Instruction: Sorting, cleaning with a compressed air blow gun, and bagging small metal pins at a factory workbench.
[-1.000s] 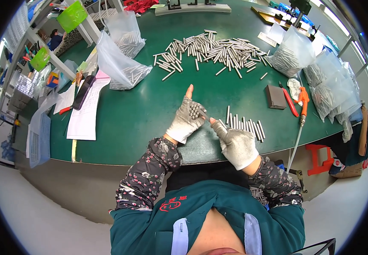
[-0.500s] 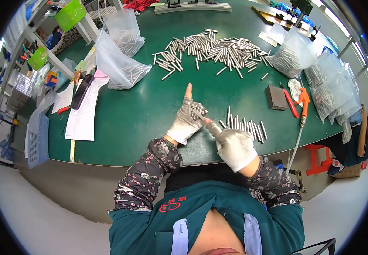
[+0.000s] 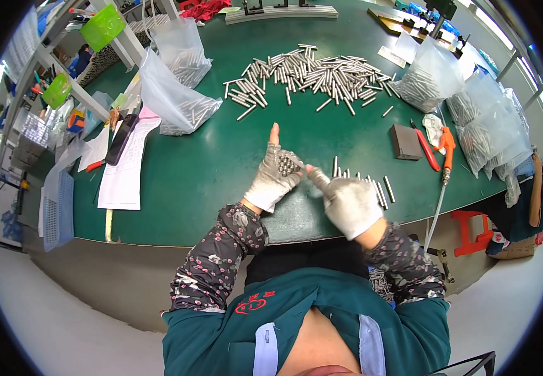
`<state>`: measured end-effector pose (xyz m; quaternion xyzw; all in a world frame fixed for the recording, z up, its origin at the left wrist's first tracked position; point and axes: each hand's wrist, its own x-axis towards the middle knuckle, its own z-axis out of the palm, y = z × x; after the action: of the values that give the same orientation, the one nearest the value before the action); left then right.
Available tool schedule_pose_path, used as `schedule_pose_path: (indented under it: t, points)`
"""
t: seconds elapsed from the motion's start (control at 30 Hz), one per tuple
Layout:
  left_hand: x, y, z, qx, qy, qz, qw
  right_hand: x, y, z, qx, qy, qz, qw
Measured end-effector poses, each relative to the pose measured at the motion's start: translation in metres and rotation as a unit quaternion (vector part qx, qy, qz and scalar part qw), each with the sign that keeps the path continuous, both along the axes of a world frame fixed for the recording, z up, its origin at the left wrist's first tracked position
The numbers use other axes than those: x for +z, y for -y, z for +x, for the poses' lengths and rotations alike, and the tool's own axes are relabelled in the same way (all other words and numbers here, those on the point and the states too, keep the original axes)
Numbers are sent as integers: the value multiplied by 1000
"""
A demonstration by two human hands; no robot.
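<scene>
My left hand, in a grey fingerless glove, is closed around a bundle of short metal rods whose ends show in the palm; its forefinger points away from me. My right hand, in a white glove, reaches over with its fingertips at that bundle. Just right of my hands a short row of metal rods lies on the green table. A large loose pile of the same rods lies further back.
Clear plastic bags of rods stand at back left and along the right side. Papers and a dark phone lie at left, a white basket hangs off the table's left edge. A grey block, red-handled pliers and an orange air tool sit at right.
My right hand has moved left from the row of rods up to my left hand's bundle. My left hand has stayed in place.
</scene>
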<state>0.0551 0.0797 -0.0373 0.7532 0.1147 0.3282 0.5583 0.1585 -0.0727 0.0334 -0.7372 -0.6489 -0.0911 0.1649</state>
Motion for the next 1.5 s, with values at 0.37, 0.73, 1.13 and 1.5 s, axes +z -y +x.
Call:
schedule_pose_path:
  t: [0.37, 0.73, 1.13, 1.5]
  points:
    - [3, 3, -3, -23, -29, -65, 997, 29, -27, 65, -26, -155, -47, 986]
    - [6, 3, -2, -18, -38, -55, 998, 39, -68, 92, -41, -77, -200, 976]
    - [6, 3, -7, -49, -22, -110, 992, 40, -70, 74, 78, -85, -166, 979]
    - [19, 11, -4, -19, -27, -171, 985, 30, -84, 67, 88, -66, -170, 979]
